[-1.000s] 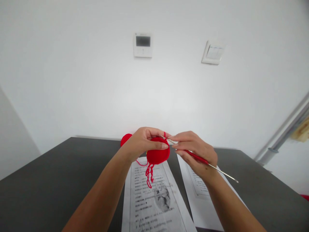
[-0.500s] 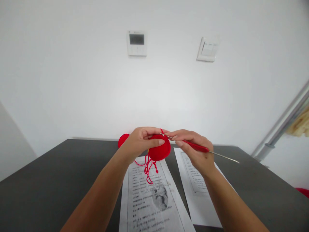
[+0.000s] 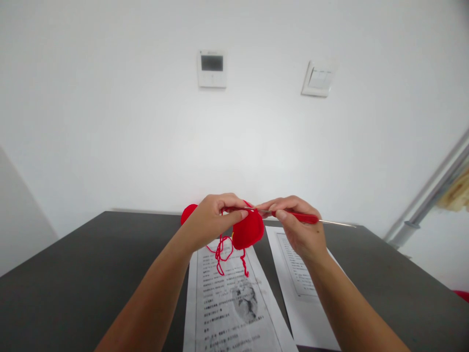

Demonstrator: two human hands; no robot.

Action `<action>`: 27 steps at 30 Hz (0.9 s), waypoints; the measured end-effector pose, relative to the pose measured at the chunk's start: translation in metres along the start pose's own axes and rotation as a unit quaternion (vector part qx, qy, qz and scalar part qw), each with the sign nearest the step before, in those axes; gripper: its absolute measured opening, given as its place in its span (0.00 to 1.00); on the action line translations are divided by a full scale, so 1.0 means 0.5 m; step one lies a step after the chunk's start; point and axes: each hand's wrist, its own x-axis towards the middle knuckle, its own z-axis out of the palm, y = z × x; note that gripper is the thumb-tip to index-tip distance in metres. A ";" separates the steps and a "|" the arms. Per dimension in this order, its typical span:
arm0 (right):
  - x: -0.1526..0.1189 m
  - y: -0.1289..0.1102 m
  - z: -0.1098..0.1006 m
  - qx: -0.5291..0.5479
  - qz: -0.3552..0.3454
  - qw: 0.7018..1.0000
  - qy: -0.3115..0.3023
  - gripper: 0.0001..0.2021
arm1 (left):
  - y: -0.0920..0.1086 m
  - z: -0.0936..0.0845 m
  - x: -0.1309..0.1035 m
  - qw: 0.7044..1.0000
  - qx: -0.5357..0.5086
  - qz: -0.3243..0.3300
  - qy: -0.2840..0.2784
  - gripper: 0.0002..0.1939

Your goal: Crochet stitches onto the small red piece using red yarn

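Note:
My left hand [image 3: 220, 217] pinches a red crochet piece [image 3: 248, 231] between thumb and fingers, and the piece hangs down below the thumb. In my right hand [image 3: 298, 225] is a crochet hook [image 3: 302, 217] with a red handle and metal shafts at both ends. Its thin tip meets the top edge of the piece, beside my left fingertips. Loose red yarn [image 3: 222, 254] dangles in loops under my left hand, and a curly yarn end hangs from the piece. Partly hidden behind my left wrist lies a red yarn ball [image 3: 188, 212].
Two printed sheets, a left one [image 3: 220, 313] and a right one [image 3: 308, 318], lie on the dark table [image 3: 73, 274]. Behind stands a white wall with a thermostat panel [image 3: 212, 69] and a light switch [image 3: 318, 79]. A grey pipe [image 3: 436, 198] runs at the right.
The crochet hook has tilted from sloping down rightward to nearly level. The crochet piece has turned and shifted slightly right, its yarn loops swinging. Both hands still hold their things.

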 end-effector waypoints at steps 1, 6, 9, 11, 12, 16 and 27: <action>0.001 0.000 0.001 0.006 0.005 1.000 0.000 0.03 | 0.000 -0.001 -0.001 1.000 0.019 0.006 -0.002 0.08; 0.004 -0.001 0.007 0.043 0.017 0.999 0.015 0.03 | 0.000 0.000 -0.001 1.000 0.014 0.014 -0.019 0.09; 0.005 -0.003 0.011 0.066 0.024 0.997 0.024 0.03 | 0.000 0.004 -0.001 0.997 -0.076 0.001 -0.029 0.09; 0.004 -0.004 0.014 0.074 0.027 0.997 0.023 0.03 | 0.001 0.008 0.000 0.992 -0.123 -0.009 -0.034 0.08; 0.003 -0.005 0.016 0.076 0.026 0.997 0.021 0.03 | 0.001 0.009 0.000 0.989 -0.140 -0.015 -0.036 0.08; 0.001 -0.007 0.019 0.078 0.018 0.997 0.016 0.02 | 0.001 0.012 0.002 0.980 -0.192 -0.042 -0.042 0.11; -0.006 -0.012 0.015 -0.016 -0.005 1.000 0.016 0.02 | 0.003 0.015 -0.002 0.993 -0.113 0.009 -0.020 0.09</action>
